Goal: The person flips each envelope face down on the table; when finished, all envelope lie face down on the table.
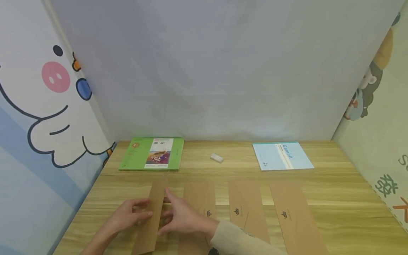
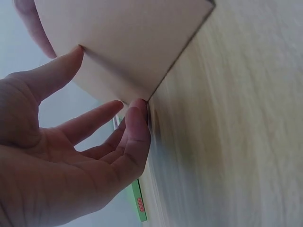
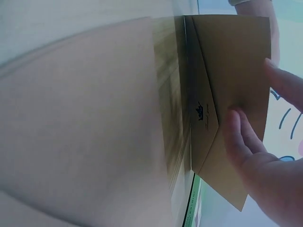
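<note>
Left hand [image 1: 127,213] and right hand [image 1: 183,215] hold 1 tilted, rectangular brown-paper envelope [image 1: 151,228].

One green book [image 1: 137,156], illustrated cover, near the far left corner of the surface [image 1: 344,209]; one small white block [image 1: 217,158], mid far edge; one pale-blue "Gambit" notebook [image 1: 283,156], toward the far right corner.

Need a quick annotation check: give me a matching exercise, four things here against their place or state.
1. green book
2. small white block
3. light-blue notebook
4. leftmost brown envelope

Head view:
A. back right
B. tilted up, touched by left hand and right hand
C. back left
D. back middle

Pairs: 1-C, 2-D, 3-A, 4-B
</note>
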The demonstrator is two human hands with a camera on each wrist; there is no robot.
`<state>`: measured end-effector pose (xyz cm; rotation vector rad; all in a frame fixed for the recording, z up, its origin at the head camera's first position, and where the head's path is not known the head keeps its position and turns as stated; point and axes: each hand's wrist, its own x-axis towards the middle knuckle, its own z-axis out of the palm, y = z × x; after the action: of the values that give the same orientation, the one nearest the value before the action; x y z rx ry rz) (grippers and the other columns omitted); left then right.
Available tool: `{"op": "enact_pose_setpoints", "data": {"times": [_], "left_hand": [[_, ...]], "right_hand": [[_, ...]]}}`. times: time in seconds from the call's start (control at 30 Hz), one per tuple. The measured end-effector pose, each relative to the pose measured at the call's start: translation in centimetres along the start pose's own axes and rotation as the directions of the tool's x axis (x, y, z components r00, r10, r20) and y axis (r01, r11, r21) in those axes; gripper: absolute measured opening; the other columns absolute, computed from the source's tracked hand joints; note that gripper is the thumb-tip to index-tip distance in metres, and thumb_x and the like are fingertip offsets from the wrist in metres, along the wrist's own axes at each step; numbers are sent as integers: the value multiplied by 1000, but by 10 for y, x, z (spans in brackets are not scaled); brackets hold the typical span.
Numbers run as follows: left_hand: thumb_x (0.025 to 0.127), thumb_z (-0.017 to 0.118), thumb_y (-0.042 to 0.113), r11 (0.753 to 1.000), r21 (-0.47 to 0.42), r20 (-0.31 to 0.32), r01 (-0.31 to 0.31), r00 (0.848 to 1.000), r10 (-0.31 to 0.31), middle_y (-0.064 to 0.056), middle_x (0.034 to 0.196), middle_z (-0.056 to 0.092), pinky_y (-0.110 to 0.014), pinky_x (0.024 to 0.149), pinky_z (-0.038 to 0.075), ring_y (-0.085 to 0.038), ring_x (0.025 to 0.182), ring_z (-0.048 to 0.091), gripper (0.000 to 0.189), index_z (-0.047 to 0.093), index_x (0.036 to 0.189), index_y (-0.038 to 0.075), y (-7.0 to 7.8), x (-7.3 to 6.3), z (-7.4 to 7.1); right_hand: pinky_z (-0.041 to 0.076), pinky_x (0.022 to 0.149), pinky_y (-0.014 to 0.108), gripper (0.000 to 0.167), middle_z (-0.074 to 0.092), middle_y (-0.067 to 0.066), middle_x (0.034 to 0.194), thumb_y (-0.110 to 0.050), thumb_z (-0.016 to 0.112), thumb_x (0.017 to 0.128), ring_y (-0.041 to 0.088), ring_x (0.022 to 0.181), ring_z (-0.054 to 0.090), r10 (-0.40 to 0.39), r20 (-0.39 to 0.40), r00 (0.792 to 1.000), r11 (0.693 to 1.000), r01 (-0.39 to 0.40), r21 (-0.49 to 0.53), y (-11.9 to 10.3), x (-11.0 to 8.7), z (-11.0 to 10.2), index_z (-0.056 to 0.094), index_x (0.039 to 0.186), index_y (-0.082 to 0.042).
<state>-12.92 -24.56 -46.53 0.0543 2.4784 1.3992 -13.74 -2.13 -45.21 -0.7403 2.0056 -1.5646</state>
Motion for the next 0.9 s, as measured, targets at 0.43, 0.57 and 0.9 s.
{"op": "enact_pose_setpoints", "data": {"times": [0.43,0.57,0.9], "left_hand": [[81,77,16,998,62,-43,18,999,-15,-30,114,58,-38,65,54,-33,94,62,57,53,122,-15,-4,1,0],[80,77,14,997,75,-48,21,999,-17,-31,114,58,-40,68,54,-37,98,61,57,53,122,-16,-2,2,0],[75,80,10,980,193,-65,-56,995,70,-30,109,61,-48,84,49,-41,102,59,55,56,117,-17,-4,3,-1]], "right_hand": [[51,73,21,112,37,19,144,0,81,73,10,81,65,47,5,999,995,-47,89,-2,-3,-2,4,153,-6],[52,70,22,112,42,20,140,-2,82,72,8,76,65,74,-29,997,996,-72,53,-3,-3,-1,5,153,-5],[52,61,23,103,60,21,113,7,84,64,11,63,63,102,-40,994,994,-104,-37,-2,-5,-2,22,146,1]]}}
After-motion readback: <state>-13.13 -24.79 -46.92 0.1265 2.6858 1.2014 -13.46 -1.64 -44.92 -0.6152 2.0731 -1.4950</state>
